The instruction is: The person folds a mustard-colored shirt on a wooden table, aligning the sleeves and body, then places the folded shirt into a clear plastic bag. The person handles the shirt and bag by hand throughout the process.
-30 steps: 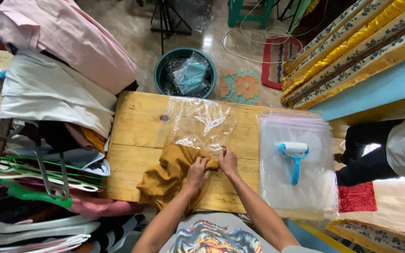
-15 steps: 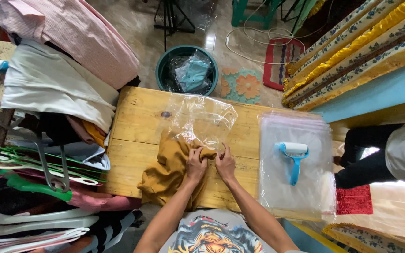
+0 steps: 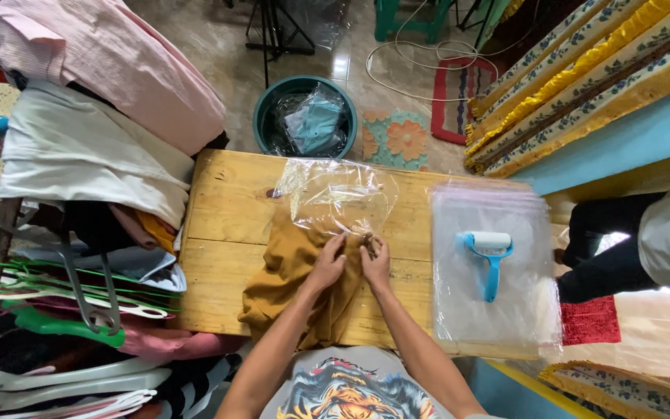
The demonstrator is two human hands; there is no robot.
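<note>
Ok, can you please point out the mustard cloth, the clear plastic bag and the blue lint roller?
mustard cloth (image 3: 288, 283), head view, on the folded part left of the hands.
clear plastic bag (image 3: 343, 194), head view, on its crinkled middle.
blue lint roller (image 3: 491, 268), head view, on the blue handle.

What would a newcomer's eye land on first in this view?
Mid-table, both hands, left hand and right hand, grip a mustard-yellow garment at the mouth of a clear plastic bag on the wooden table. To the right a blue-handled lint roller lies on a stack of clear bags. A heap of folded clothes and hangers crowds the left edge.
</note>
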